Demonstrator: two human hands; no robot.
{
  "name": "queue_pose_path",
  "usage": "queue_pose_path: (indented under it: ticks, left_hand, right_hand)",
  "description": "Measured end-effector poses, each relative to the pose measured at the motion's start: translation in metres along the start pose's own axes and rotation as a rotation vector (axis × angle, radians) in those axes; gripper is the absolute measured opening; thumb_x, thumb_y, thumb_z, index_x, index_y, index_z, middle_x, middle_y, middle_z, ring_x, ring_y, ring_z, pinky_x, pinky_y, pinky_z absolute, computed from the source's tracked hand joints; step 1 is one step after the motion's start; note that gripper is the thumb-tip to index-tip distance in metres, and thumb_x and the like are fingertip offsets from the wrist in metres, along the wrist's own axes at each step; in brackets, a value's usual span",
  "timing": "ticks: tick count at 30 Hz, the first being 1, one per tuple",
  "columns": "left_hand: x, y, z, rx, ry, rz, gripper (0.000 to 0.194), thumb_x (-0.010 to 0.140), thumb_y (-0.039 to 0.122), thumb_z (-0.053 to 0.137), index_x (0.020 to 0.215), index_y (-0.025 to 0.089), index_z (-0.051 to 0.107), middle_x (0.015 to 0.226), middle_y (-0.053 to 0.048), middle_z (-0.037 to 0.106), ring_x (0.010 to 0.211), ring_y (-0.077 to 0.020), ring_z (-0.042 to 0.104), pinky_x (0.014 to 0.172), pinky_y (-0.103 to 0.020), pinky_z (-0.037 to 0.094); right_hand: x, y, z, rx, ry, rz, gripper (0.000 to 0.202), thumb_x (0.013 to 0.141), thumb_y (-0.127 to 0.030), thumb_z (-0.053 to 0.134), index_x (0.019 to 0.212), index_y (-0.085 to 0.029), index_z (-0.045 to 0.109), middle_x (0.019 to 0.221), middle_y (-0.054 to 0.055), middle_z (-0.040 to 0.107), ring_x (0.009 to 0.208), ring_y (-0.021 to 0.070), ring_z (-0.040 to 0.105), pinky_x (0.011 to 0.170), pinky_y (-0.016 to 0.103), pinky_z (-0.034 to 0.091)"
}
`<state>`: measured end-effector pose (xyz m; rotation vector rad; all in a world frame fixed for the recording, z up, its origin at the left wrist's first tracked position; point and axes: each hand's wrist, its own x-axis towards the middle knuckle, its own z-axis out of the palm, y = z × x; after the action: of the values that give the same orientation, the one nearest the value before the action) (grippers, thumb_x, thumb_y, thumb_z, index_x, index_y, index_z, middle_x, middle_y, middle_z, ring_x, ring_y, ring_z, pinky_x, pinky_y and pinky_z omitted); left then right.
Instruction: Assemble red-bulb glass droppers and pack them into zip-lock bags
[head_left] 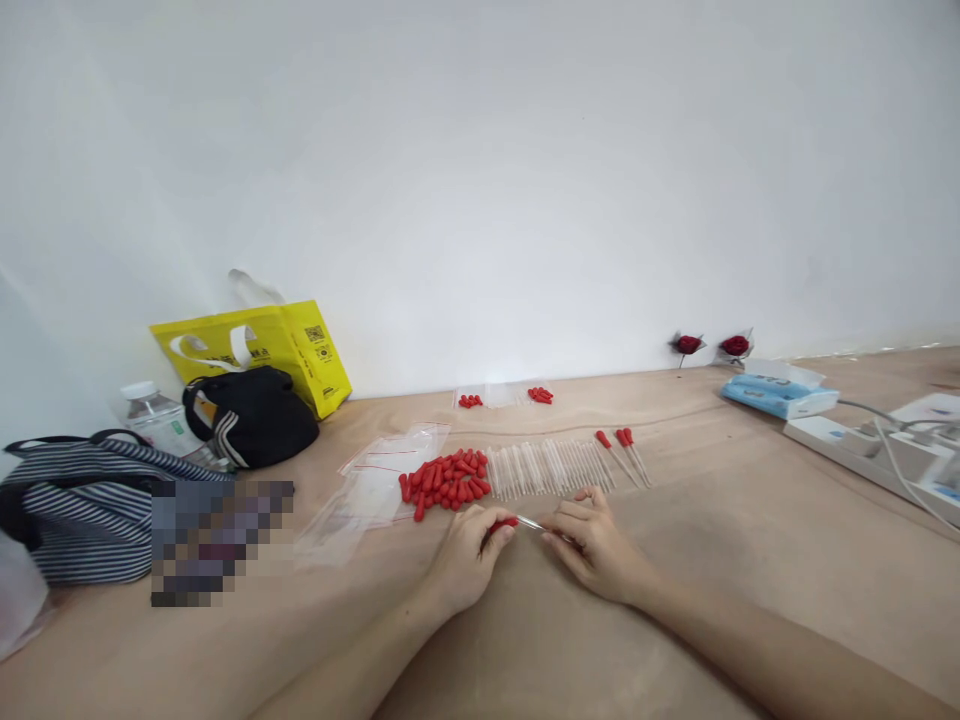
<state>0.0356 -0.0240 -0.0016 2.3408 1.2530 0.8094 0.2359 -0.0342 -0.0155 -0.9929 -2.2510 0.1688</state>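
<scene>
Between the thumb and fingers of my left hand (465, 555) is a red rubber bulb (507, 522), partly covered by the fingers. My right hand (598, 550) grips a glass dropper tube (529, 523), whose end meets the bulb; how deep it sits inside cannot be made out. Just beyond my left hand lies a pile of red rubber bulbs (448, 480). A row of glass dropper tubes (551, 467) stretches to the right of that pile. At the row's right end, several droppers (634, 455) have red bulbs on them.
Clear plastic bags (367, 495) lie left of the pile; small bags with more bulbs (540, 396) rest by the wall. At left are a striped bag (97, 520), black cap (262, 420), bottle (154, 415) and yellow bag (326, 360). Tissues (780, 395) and a power strip (825, 437) are at right.
</scene>
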Motion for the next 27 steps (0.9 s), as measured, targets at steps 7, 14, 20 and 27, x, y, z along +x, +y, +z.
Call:
queue_pose_path:
  ticks: [7,14,20,27]
  left_hand:
    - [0.002,-0.004,0.004,-0.155,-0.042,-0.049,0.024,0.085,0.03,0.04,0.075,0.016,0.057,0.067,0.0,0.059,0.064,-0.0148,0.054,0.059,-0.024,0.041]
    - [-0.003,0.004,0.001,0.026,-0.028,-0.043,0.015,0.081,0.025,0.046,0.075,0.018,0.058,0.071,-0.001,0.058,0.07,-0.0169,0.052,0.067,-0.028,0.039]
    - [-0.006,0.008,0.001,0.117,-0.008,0.163,0.015,0.082,0.019,0.044,0.071,0.017,0.054,0.068,-0.002,0.056,0.069,-0.0165,0.05,0.072,-0.032,0.037]
    - [-0.009,0.007,0.003,0.136,-0.014,0.291,0.014,0.083,0.018,0.041,0.073,0.017,0.052,0.066,-0.001,0.056,0.067,-0.0153,0.049,0.074,-0.032,0.034]
  right_hand:
    - [-0.002,-0.001,0.005,-0.009,0.009,-0.065,0.02,0.085,-0.02,0.04,0.093,-0.02,0.059,0.068,0.0,0.06,0.063,0.0103,0.052,0.077,0.031,0.026]
    - [-0.002,0.006,0.002,-0.135,0.011,-0.178,0.023,0.084,-0.014,0.039,0.085,-0.02,0.061,0.066,-0.001,0.057,0.06,0.0093,0.047,0.073,0.031,0.022]
    - [-0.002,0.003,0.0,-0.135,0.021,-0.174,0.024,0.082,-0.013,0.037,0.084,-0.019,0.061,0.065,0.0,0.054,0.059,0.0102,0.043,0.069,0.03,0.021]
    - [0.0,-0.005,0.001,-0.036,-0.039,-0.076,0.021,0.083,-0.016,0.037,0.081,-0.019,0.058,0.067,0.0,0.056,0.061,0.0113,0.043,0.068,0.029,0.021]
